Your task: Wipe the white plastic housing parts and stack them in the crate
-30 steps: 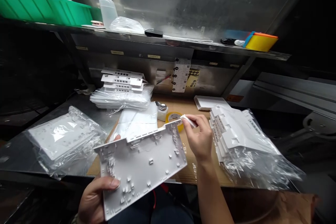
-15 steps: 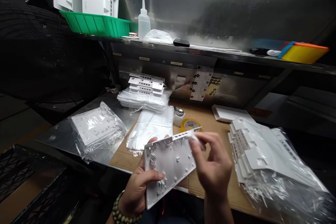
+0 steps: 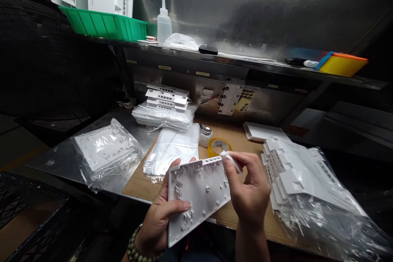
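Observation:
A white plastic housing panel (image 3: 199,196), with ribs and clips on its inner face, is tilted up in front of me. My left hand (image 3: 164,211) grips its left side, thumb on the inner face and fingers behind. My right hand (image 3: 250,184) pinches a small white cloth (image 3: 230,159) between thumb and fingers against the panel's upper right corner, by the row of square slots. A roll of yellow tape (image 3: 219,146) and a small pump bottle (image 3: 205,136) with a metal top stand just behind the panel.
Bagged white panels (image 3: 107,147) lie left, with flat plastic bags (image 3: 173,149) beside them. More panels (image 3: 167,98) are stacked behind. A large panel stack (image 3: 301,172) in plastic is at right. The shelf above holds a green bin (image 3: 104,24) and a nozzle bottle (image 3: 164,26).
The view has shifted slightly, so the surroundings sit a little further left. The cloth in my right hand shows more sharply at the panel's corner. Both hands keep their holds.

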Tool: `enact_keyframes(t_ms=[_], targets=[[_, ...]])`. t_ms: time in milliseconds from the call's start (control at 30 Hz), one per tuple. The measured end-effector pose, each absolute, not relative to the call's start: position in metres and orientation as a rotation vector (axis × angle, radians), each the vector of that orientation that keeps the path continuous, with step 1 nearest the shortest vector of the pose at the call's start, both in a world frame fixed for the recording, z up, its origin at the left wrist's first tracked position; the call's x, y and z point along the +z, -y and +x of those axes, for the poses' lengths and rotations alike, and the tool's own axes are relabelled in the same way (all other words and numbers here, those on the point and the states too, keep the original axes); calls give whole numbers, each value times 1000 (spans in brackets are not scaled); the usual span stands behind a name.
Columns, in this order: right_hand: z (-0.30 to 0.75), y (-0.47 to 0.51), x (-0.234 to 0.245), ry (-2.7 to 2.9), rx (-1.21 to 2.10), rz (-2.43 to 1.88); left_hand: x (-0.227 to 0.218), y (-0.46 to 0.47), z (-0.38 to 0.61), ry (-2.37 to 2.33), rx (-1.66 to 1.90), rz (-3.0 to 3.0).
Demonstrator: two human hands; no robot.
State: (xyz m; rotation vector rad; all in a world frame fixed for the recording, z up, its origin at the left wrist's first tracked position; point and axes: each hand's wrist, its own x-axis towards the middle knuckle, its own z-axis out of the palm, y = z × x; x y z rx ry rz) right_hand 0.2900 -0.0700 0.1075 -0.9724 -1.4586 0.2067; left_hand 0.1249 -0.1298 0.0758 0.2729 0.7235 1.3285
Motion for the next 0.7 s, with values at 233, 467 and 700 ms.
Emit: enact_keyframes(t_ms=[233,467,700], targets=[[256,91,110,1684,253,-826,67,128,133,-669,1346,270],[326,10,71,1327,96,-1260,67,123,85,-823,1473,210],[348,-79,4,1558,322,-1683,59,114,36,-827,1383,10]])
